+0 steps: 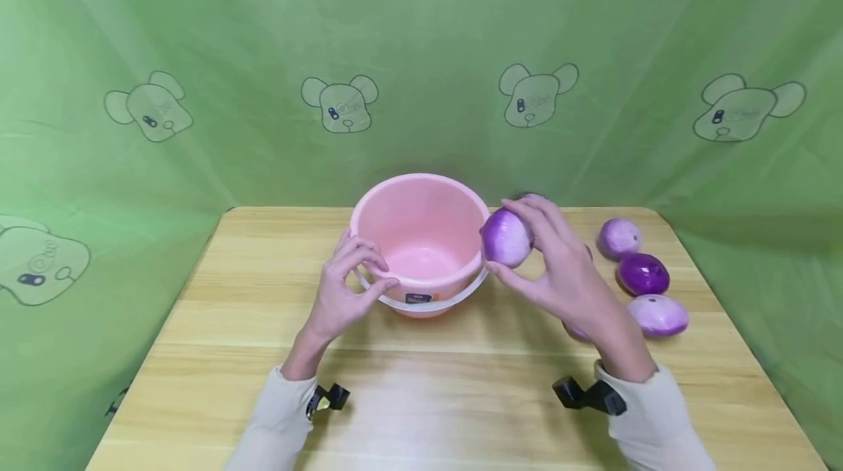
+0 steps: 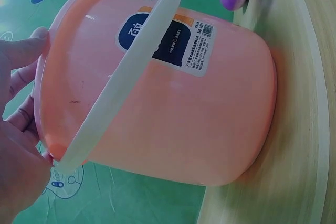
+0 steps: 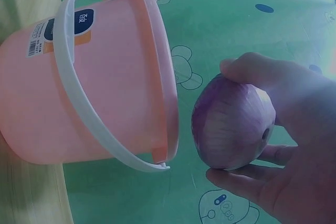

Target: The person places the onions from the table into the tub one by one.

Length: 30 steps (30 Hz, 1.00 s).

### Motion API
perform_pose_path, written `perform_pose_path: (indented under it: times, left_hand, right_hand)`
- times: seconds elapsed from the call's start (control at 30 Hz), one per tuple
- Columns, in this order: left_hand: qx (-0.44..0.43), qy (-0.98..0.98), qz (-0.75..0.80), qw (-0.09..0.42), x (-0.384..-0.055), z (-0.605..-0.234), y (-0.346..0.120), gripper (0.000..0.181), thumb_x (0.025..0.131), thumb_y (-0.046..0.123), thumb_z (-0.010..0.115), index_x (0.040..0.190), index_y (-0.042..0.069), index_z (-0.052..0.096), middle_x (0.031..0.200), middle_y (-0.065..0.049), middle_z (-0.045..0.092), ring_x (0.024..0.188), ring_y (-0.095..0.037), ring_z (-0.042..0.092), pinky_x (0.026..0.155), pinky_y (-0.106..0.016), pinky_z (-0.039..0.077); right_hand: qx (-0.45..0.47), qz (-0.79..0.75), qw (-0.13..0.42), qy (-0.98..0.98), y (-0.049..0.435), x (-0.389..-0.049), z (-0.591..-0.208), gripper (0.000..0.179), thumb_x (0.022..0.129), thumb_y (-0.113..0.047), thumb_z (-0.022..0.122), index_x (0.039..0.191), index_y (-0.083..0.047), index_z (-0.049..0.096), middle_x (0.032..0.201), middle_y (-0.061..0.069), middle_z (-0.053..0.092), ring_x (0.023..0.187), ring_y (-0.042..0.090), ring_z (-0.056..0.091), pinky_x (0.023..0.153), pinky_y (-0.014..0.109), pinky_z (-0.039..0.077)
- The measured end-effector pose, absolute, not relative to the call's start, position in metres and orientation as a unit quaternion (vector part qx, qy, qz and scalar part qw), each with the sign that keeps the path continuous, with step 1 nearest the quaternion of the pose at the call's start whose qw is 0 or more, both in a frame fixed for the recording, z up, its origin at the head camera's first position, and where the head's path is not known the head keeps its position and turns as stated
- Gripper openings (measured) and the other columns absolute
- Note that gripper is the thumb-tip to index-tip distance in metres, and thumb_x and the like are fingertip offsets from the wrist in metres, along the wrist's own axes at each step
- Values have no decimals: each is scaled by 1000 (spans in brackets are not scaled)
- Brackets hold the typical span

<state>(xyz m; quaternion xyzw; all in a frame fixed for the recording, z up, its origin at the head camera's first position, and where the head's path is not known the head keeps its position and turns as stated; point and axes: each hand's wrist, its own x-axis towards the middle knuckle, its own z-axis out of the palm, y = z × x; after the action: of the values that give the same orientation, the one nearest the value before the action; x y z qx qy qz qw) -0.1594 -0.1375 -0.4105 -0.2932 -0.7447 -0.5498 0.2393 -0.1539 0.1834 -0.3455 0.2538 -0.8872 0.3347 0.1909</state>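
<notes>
A pink bucket (image 1: 421,282) stands on the table, its label facing me and its white handle (image 1: 454,300) lowered across the front. My left hand (image 1: 341,287) grips the bucket's rim at the left, thumb on the near edge and fingers along the outside. In the left wrist view, that hand (image 2: 21,129) shows at the rim. With thumb and fingers, my right hand (image 1: 566,273) holds a purple-and-white onion (image 1: 507,238) at rim height, just right of the bucket. The right wrist view shows this onion (image 3: 231,124) outside the bucket's mouth.
Right of my right hand lie a pale onion (image 1: 619,238), a dark purple onion (image 1: 643,274) and another pale onion (image 1: 658,315). More onions are partly hidden behind that hand. Green cloth (image 1: 435,32) hangs around the wooden table (image 1: 263,281).
</notes>
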Motion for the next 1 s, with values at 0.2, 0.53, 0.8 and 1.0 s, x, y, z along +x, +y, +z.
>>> perform_pose_path:
  times: [0.2, 0.53, 0.8, 1.0]
  left_hand:
    - [-296, -748, -542, 244, -166, -420, -143, 25, 73, -3, 88, 88, 6, 70, 96, -9, 66, 99, -25, 61, 127, -54, 8]
    - [-309, -750, -537, 232, -167, -420, -149, 21, 78, 2, 85, 91, 10, 71, 98, -9, 67, 104, -24, 60, 128, -52, 7]
    - [-309, -748, -541, 227, -153, -397, -141, 23, 73, -12, 81, 89, -1, 68, 94, -16, 66, 100, -31, 59, 126, -59, 7]
    - [-313, -750, -537, 226, -150, -391, -138, 21, 75, -9, 81, 89, 0, 67, 94, -14, 66, 101, -29, 59, 126, -59, 9]
  right_hand:
    - [266, 339, 187, -883, 176, -162, -342, 85, 79, -31, 90, 152, -17, 48, 149, 8, 46, 125, 24, 55, 93, 42, 60]
    - [305, 330, 197, -871, 162, -177, -338, 83, 80, -33, 88, 151, -15, 49, 146, 12, 49, 122, 29, 54, 86, 47, 61]
    - [326, 346, 191, -859, 150, -187, -338, 81, 80, -30, 89, 149, -11, 50, 142, 12, 51, 115, 28, 60, 87, 44, 62]
    - [331, 353, 187, -855, 145, -193, -343, 80, 81, -30, 88, 149, -10, 49, 144, 12, 51, 118, 28, 61, 90, 43, 61]
